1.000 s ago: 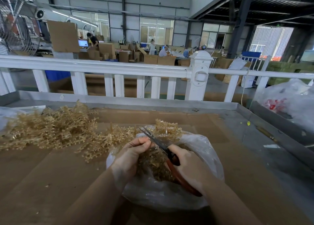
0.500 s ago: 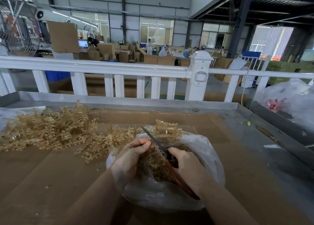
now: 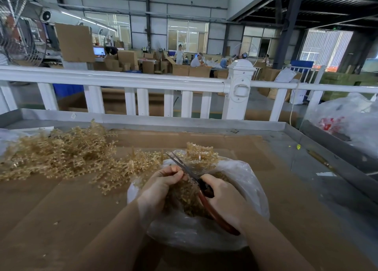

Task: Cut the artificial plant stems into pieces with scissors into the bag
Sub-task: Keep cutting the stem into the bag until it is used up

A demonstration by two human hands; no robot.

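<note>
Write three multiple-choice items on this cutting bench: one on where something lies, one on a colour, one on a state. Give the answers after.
1. Where is the uncut stem pile?
A. Left of the bag
B. Inside the bag
C. On the fence

2. What colour are the scissors' handles?
A. Blue
B. Reddish-brown
C. Yellow

3. What is the left hand doing?
A. Lying flat on the cardboard
B. Holding the fence
C. Pinching a stem over the bag

Answers:
1 A: the pile lies on the cardboard, left of the bag.
2 B: the scissors in the right hand show reddish-brown handles.
3 C: the left hand has fingers curled on a stem at the blades, over the bag's mouth.
</note>
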